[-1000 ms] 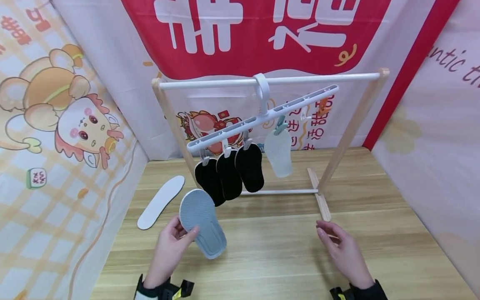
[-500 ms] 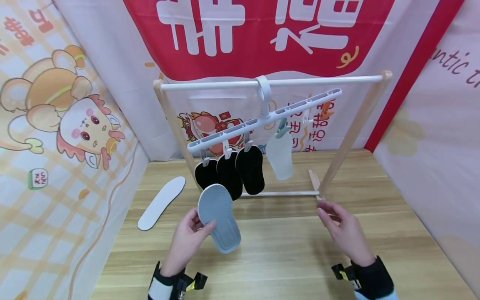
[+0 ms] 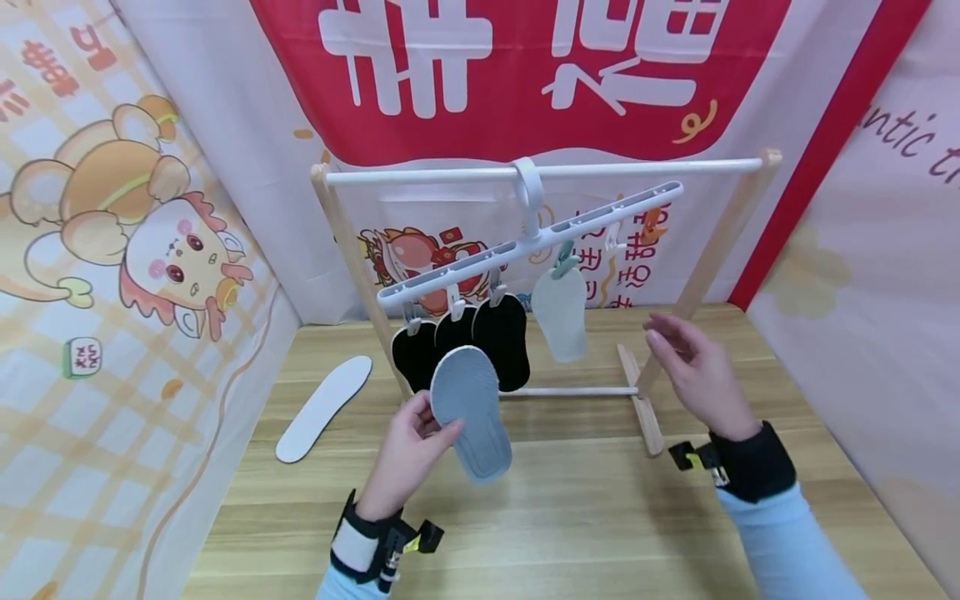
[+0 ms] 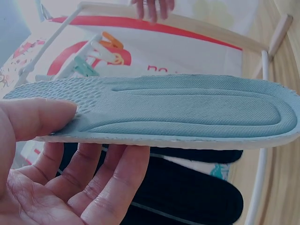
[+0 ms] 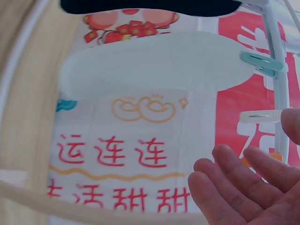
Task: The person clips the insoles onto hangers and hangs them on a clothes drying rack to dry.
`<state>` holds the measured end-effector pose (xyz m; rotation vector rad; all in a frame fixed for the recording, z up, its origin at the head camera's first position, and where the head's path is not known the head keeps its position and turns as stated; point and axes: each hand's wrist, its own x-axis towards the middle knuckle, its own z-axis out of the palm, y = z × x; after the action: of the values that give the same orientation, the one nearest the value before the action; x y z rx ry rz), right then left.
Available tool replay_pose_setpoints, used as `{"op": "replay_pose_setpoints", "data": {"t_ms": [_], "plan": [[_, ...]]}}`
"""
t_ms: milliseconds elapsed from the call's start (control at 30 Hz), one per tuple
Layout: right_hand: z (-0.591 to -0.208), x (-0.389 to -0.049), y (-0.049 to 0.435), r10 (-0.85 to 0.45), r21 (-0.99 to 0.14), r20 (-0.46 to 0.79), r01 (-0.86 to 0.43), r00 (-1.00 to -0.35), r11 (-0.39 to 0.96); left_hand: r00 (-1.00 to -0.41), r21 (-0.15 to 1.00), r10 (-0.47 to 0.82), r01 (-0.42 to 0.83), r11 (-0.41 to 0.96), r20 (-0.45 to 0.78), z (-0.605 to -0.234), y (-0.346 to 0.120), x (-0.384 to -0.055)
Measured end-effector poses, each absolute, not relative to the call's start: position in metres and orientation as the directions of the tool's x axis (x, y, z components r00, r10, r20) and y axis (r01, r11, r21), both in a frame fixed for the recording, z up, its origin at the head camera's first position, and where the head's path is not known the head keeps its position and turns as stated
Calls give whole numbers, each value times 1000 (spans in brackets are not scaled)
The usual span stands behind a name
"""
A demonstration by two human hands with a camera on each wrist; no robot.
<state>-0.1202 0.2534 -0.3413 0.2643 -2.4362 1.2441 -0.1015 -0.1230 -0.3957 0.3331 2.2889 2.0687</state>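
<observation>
My left hand [image 3: 408, 458] pinches a grey-blue insole [image 3: 472, 421] by its edge, thumb on the textured face and fingers beneath. The insole is in front of several black insoles clipped to a white hanger [image 3: 480, 260]. A pale translucent insole [image 3: 561, 321] hangs farther right from a green clip [image 3: 564, 262]. My right hand [image 3: 701, 375] is raised below the hanger's right end, fingers loosely bent and holding nothing. In the right wrist view, a white clip [image 5: 260, 116] and a partly hidden orange clip [image 5: 280, 157] appear beyond the fingers.
The hanger hooks over the white top rod [image 3: 630, 170] of a wooden rack [image 3: 712, 242]. A white insole [image 3: 324, 410] lies on the wooden table [image 3: 570, 508] to the left. Printed cloth [image 3: 847, 333] surrounds the table on the back and sides.
My left hand has carried the grey-blue insole to the right, in front of the black insoles. My right hand has risen from the rack's foot toward the hanger's right end.
</observation>
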Motion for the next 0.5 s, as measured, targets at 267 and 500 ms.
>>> {"op": "replay_pose_setpoints", "data": {"t_ms": [267, 500], "plan": [[-293, -166, 249, -33, -795, 285, -255, -958, 550, -956, 977, 233, 202, 71, 181, -386, -105, -110], [-267, -190, 242, -59, -828, 214, -213, -975, 518, -948, 980, 271, 189, 53, 169, -379, -92, -111]]}}
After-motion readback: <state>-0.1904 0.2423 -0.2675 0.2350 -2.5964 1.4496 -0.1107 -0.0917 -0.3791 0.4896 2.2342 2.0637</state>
